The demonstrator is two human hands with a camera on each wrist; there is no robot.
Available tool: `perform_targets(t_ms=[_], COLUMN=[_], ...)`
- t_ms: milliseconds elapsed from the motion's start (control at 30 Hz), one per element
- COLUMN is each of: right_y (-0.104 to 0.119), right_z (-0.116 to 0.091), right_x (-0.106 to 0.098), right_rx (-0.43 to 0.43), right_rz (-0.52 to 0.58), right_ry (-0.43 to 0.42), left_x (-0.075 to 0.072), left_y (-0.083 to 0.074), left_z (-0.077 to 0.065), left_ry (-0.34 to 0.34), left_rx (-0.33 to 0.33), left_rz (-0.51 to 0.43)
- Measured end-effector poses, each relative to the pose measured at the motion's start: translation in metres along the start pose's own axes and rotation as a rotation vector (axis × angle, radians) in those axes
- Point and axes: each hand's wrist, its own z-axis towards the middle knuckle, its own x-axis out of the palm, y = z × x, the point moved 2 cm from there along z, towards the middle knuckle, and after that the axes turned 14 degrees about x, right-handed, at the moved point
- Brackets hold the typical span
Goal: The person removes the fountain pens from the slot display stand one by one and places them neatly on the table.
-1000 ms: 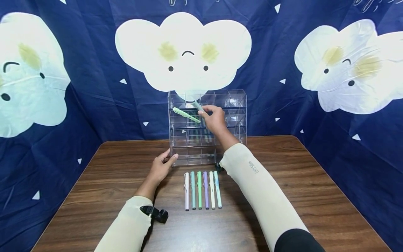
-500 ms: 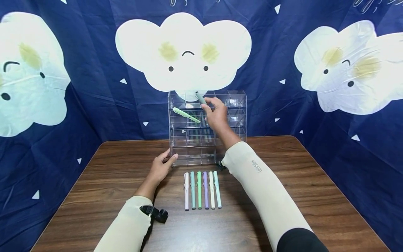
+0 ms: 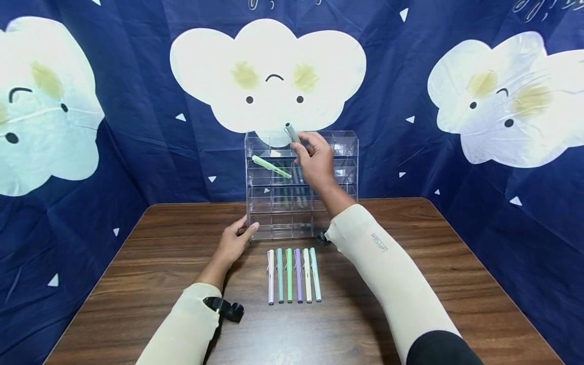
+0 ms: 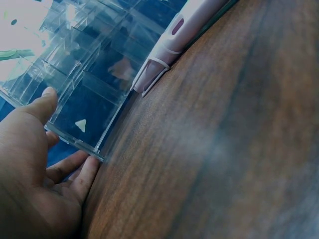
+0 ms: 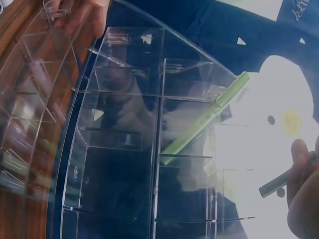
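Observation:
A clear acrylic rack (image 3: 259,232) with several rows of compartments stands upright on the table. At its lower left edge my left hand (image 3: 231,244) grips the side; the left wrist view has the thumb (image 4: 48,99) on the front and the fingers lower at the edge. My right hand (image 3: 318,161) pinches a grey-green pen (image 3: 292,133) at the rack's top, its free end tilted up to the left. A light green pen (image 3: 271,167) lies slanted in an upper-left compartment, also seen across the right wrist view. My palm hides the lower part of the held pen.
In front of the rack lies a row of several pens, among them a pale pink pen (image 3: 271,276), a green pen (image 3: 289,275) and a purple pen (image 3: 298,275). The wooden table (image 3: 169,243) ends at a dark blue cloth backdrop (image 3: 137,152) with white clouds.
My right hand has risen and shifted slightly right with the grey-green pen, whose tip now reaches above the rack's top edge. My left hand and the row of pens stay put.

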Motion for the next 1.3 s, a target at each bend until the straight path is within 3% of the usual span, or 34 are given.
perform_targets(t_ms=[233, 533, 867, 1300], right_y=[0.000, -0.010, -0.015, -0.028], right_z=[-0.022, -0.060, -0.087, -0.112], right_x=[-0.007, -0.011, -0.028, -0.056], right_rx=[-0.034, 0.069, 0.185, 0.263], right_rz=[0.034, 0.103, 0.187, 0.039], right_ry=[0.051, 0.224, 0.401, 0.492], left_x=[0.000, 0.000, 0.000, 0.000], left_y=[-0.001, 0.000, 0.000, 0.000], left_z=[0.000, -0.002, -0.001, 0.000], left_ry=[0.001, -0.002, -0.006, -0.003], left_rx=[0.003, 0.004, 0.017, 0.007], left_rz=[-0.005, 0.003, 0.007, 0.002])
